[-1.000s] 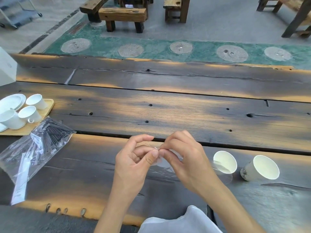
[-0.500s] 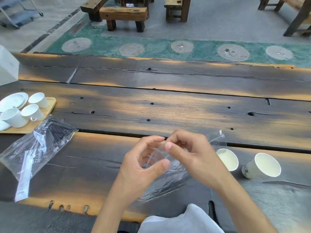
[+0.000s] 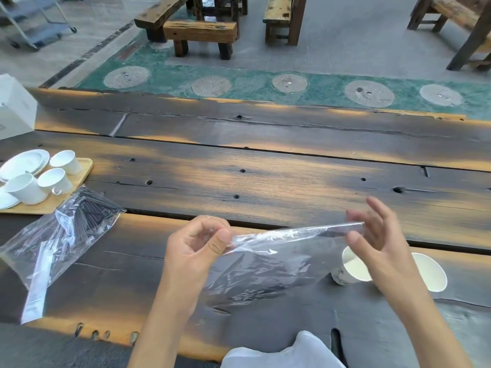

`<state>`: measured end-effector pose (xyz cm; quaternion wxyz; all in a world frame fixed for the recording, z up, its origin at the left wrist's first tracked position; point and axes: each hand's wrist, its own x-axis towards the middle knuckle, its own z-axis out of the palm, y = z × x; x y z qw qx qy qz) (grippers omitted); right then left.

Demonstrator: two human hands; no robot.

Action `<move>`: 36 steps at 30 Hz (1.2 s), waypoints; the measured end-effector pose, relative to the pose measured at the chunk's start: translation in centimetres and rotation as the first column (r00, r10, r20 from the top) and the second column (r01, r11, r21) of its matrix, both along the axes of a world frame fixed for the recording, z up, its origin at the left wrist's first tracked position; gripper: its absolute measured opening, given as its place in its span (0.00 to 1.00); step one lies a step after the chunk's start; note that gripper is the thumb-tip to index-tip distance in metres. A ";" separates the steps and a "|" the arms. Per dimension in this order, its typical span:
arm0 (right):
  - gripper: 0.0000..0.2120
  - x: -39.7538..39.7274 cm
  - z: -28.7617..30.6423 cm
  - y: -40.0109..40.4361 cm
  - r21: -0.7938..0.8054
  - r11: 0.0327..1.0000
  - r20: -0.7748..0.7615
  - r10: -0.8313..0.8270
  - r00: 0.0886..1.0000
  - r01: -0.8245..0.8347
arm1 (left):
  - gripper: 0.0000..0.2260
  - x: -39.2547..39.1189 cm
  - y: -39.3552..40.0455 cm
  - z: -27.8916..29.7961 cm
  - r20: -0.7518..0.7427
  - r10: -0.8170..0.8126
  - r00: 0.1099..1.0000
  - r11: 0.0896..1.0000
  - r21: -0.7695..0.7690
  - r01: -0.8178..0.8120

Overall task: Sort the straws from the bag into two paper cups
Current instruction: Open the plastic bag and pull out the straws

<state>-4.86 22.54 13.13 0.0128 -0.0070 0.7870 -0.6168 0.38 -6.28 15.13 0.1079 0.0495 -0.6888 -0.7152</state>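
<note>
A clear plastic bag [image 3: 279, 258] is stretched out above the near part of the wooden table [image 3: 265, 181]. My left hand [image 3: 196, 243] pinches its left top corner. My right hand [image 3: 380, 235] is at its right top corner with fingers spread; I cannot tell whether it grips the film. Two white paper cups lie tipped on the table at the right: one [image 3: 350, 266] partly behind my right hand, the other [image 3: 431, 272] further right. A second clear bag [image 3: 63, 235] holding dark straws [image 3: 90, 208] lies at the left.
A wooden tray [image 3: 79, 181] with white ceramic cups [image 3: 57, 179] and saucers sits at the far left. A white box [image 3: 14, 107] stands behind it. White cloth [image 3: 281, 351] shows at the near edge. Benches stand on the floor beyond the table.
My hands have drawn apart, the right one moving right and opening its fingers, and the clear bag between them has been pulled out flat and wide.
</note>
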 end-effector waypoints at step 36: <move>0.23 0.4 -1.1 -2.5 -0.202 0.967 0.035 0.166 0.985 -0.156 | 0.14 -2.4 0.9 -3.7 -0.286 -0.024 0.958 0.583 -0.782 -0.219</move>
